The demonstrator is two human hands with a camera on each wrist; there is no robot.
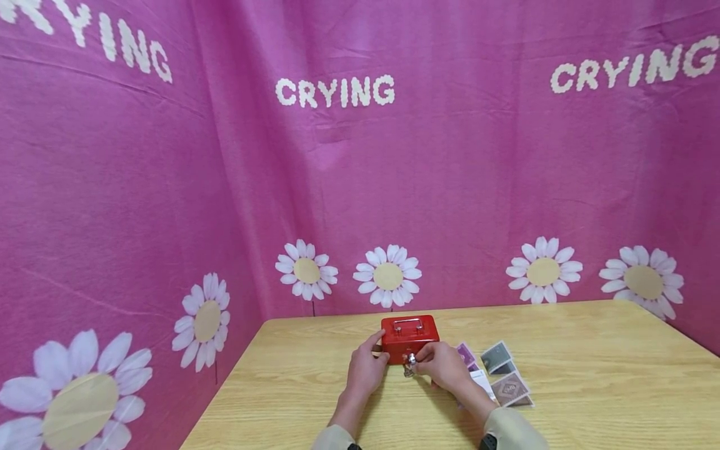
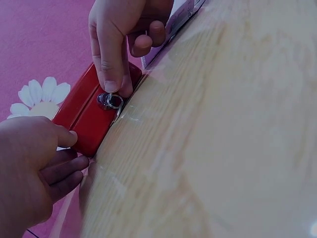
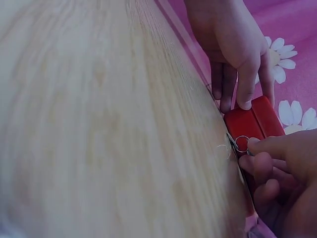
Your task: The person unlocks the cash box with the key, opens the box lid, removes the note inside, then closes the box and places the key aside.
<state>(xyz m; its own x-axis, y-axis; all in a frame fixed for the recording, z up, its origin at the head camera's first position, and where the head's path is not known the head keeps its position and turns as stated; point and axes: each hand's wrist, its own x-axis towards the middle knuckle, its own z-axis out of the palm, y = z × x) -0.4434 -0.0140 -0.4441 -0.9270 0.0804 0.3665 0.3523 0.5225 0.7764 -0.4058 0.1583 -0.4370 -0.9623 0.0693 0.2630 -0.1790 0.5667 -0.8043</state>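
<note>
A red metal cash box [image 1: 400,347] with a silver handle [image 1: 407,324] on its lid sits on the table, lid down. My left hand [image 1: 367,370] grips its left end, thumb on the front face and fingers around the side. At the lock on the front, my right hand [image 1: 447,367] pinches a key [image 1: 412,359] between thumb and forefinger. From that key hangs a metal key ring [image 2: 122,102], seen close to the box front in the left wrist view. The right fingertips partly hide the key and lock.
Right of the box lie several printed paper notes: a purple one [image 1: 465,355], a green one [image 1: 495,357] and a brown one [image 1: 510,387]. A white paper [image 1: 482,382] lies partly behind my right wrist. Pink flowered cloth [image 1: 450,187] hangs behind the wooden table [image 1: 304,375].
</note>
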